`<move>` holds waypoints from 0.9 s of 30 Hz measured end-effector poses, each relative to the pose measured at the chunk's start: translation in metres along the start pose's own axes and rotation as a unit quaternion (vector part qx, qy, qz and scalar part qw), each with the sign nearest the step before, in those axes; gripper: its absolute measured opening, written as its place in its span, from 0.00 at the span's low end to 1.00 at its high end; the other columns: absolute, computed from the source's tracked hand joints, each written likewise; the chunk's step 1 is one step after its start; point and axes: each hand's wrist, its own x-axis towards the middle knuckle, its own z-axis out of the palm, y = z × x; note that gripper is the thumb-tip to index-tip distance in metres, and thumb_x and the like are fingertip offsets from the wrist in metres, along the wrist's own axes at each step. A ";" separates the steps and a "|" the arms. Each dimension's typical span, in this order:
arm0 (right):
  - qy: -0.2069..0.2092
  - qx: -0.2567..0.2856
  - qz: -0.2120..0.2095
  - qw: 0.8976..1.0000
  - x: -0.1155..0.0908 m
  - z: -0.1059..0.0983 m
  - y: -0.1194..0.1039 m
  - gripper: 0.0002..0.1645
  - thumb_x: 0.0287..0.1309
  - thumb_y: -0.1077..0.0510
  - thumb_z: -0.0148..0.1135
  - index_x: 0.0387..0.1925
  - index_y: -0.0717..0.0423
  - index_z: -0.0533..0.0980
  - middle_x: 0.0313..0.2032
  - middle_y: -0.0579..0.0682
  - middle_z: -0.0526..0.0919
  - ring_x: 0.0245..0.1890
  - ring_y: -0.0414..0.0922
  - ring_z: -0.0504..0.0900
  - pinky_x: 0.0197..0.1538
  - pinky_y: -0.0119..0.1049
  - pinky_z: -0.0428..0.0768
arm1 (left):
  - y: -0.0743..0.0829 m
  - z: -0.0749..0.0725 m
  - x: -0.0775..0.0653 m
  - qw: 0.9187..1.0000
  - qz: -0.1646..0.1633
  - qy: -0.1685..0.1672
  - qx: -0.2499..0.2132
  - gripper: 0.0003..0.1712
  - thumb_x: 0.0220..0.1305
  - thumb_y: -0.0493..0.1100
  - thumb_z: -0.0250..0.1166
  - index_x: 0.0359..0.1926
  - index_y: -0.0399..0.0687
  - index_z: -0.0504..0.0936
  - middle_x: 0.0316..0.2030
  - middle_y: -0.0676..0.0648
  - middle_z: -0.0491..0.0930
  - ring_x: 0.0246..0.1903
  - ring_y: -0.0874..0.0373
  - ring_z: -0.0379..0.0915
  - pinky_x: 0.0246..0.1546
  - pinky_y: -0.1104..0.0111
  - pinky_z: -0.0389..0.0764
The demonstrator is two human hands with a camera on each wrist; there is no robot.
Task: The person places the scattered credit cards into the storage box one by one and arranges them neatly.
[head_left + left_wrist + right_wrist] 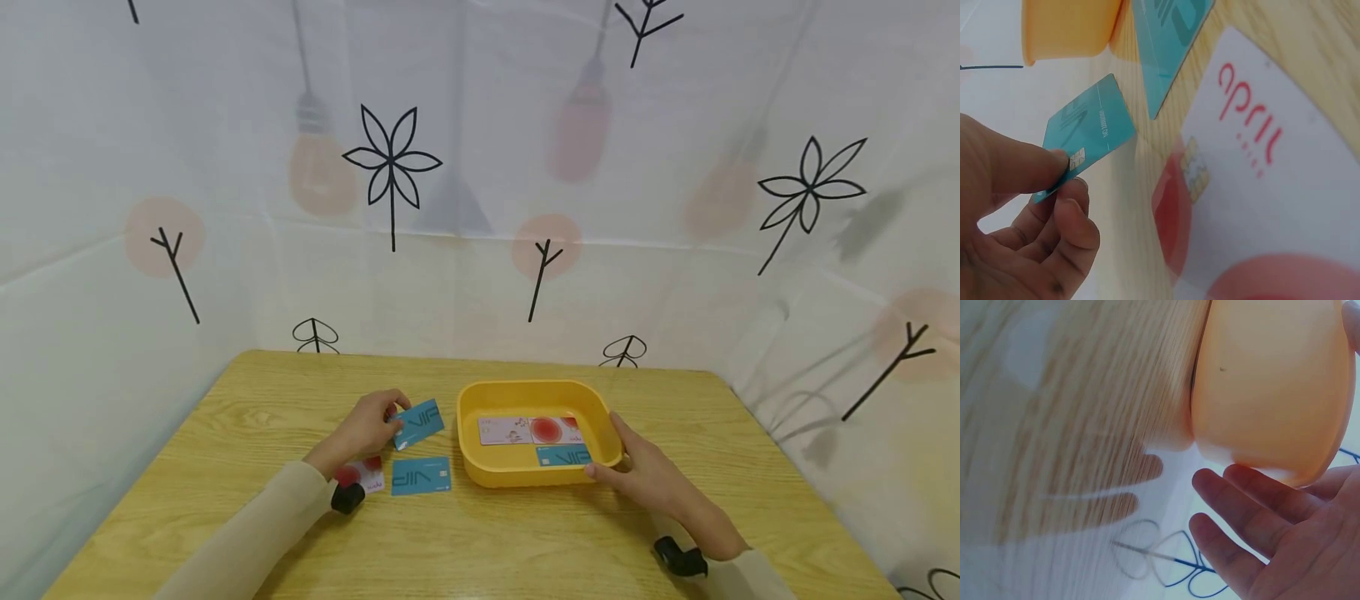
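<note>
Right of centre, low in the frame, the right hand (648,475) is spread, fingers fairly straight, touching the yellow tray (525,477) at its corner. Left of centre, a red-and-white card (373,475) and a flat blue card (420,477) lie side by side; just beyond, the left hand (365,429) pinches a tilted blue card (422,423) between thumb and fingers. Three cards (505,431) lie inside the tray. The wood-grain table (480,542) meets a pale printed cloth (465,292) across the upper frame.

yellowish wood-grain table (510,537); behind it, pale creased sheet (465,292), printed with black-line flowers (391,160), faded bulbs (321,173), pinkish discs (152,223).
</note>
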 end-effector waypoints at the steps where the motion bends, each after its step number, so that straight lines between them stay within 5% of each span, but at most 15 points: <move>1: 0.000 0.000 0.001 1.000 0.000 0.000 0.000 0.65 0.52 0.30 0.61 0.73 0.66 0.44 0.66 0.69 0.60 0.61 0.63 0.68 0.59 0.62 0.64 | 0.000 0.000 0.000 1.000 -0.002 -0.001 -0.004 0.13 0.61 0.34 0.65 0.47 0.48 0.79 0.33 0.49 0.73 0.32 0.55 0.68 0.34 0.63 0.72; 7: 0.002 0.000 -0.004 1.000 -0.001 0.001 0.000 0.65 0.52 0.30 0.61 0.73 0.67 0.44 0.66 0.69 0.61 0.61 0.63 0.68 0.59 0.62 0.65 | -0.001 0.000 -0.001 1.000 -0.013 -0.008 -0.026 0.13 0.62 0.35 0.64 0.48 0.50 0.79 0.35 0.49 0.74 0.32 0.56 0.69 0.32 0.65 0.73; 27: 0.003 0.010 -0.008 1.000 -0.002 0.000 -0.002 0.64 0.52 0.31 0.62 0.72 0.67 0.44 0.65 0.69 0.63 0.61 0.63 0.69 0.59 0.62 0.65 | 0.012 -0.011 -0.006 0.997 0.042 0.037 -0.045 0.13 0.63 0.33 0.62 0.48 0.46 0.78 0.32 0.50 0.72 0.27 0.58 0.68 0.30 0.66 0.72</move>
